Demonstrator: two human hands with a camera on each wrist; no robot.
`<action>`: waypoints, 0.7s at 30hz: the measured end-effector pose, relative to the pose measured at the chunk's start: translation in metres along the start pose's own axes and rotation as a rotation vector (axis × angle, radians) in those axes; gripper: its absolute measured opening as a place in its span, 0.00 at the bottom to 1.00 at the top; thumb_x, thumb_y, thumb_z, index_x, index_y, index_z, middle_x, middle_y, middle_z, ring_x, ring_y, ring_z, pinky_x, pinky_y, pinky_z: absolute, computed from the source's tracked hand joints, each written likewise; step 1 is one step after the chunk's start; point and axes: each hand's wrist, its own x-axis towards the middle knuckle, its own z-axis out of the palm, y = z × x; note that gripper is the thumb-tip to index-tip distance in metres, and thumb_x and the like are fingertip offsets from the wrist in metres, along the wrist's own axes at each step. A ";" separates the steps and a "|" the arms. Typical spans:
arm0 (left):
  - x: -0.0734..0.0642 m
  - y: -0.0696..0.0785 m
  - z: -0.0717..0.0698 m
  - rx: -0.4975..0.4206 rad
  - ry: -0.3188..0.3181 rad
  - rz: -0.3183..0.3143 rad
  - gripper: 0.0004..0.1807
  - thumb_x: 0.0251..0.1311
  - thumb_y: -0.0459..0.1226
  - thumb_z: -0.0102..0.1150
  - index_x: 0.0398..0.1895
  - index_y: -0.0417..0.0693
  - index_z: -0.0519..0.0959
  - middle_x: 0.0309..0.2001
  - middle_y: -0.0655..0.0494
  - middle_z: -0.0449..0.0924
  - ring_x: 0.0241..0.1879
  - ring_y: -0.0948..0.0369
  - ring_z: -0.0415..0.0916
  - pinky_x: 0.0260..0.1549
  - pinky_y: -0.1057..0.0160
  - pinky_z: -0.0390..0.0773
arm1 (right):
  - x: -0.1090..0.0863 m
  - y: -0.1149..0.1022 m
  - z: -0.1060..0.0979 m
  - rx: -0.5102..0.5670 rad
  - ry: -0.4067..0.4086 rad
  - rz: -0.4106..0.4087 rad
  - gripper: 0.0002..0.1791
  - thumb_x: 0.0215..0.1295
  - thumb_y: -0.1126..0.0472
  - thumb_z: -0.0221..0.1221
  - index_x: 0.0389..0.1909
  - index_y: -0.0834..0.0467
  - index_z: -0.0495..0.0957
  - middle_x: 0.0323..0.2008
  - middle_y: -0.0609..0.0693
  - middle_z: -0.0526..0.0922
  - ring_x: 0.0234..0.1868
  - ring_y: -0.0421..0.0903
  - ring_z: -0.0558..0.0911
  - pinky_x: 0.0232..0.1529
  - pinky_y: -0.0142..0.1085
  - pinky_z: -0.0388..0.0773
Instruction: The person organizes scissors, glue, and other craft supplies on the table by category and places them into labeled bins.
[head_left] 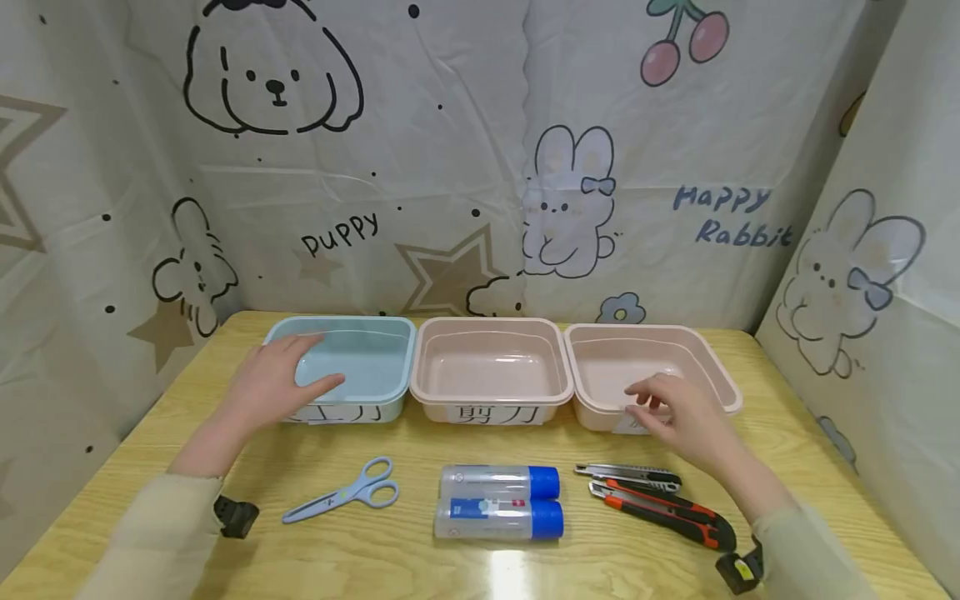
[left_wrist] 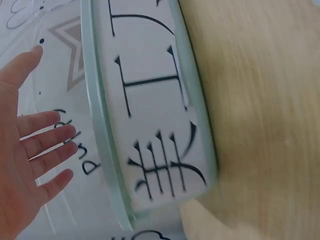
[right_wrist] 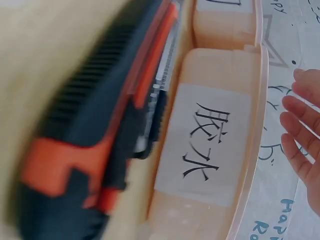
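My left hand [head_left: 268,379] hovers over the left side of a light blue bin [head_left: 358,323], fingers spread and holding nothing. The left wrist view shows that hand [left_wrist: 25,135] beside the bin's labelled front [left_wrist: 150,100]. My right hand [head_left: 686,417], fingers loosely bent and holding nothing, is over the front edge of the right pink bin [head_left: 720,367]. In the right wrist view its fingers [right_wrist: 300,117] are beyond the rim. Nearest it on the table are a red-and-black utility knife [head_left: 667,512] and a slimmer black utility knife [head_left: 630,475], lying close together.
Between those two bins stands another pink bin [head_left: 491,392] with a labelled front. Light blue scissors [head_left: 345,496] lie on the wooden table [head_left: 360,567], left of two clear glue bottles [head_left: 487,482] with blue caps. A patterned curtain [head_left: 450,167] hangs behind.
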 end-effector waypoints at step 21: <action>-0.038 -0.033 0.006 -0.112 0.080 -0.213 0.42 0.48 0.60 0.59 0.53 0.32 0.70 0.54 0.30 0.65 0.52 0.35 0.61 0.48 0.37 0.61 | -0.063 -0.016 0.001 -0.129 -0.520 0.149 0.24 0.36 0.32 0.65 0.31 0.41 0.75 0.27 0.31 0.69 0.26 0.29 0.66 0.23 0.31 0.66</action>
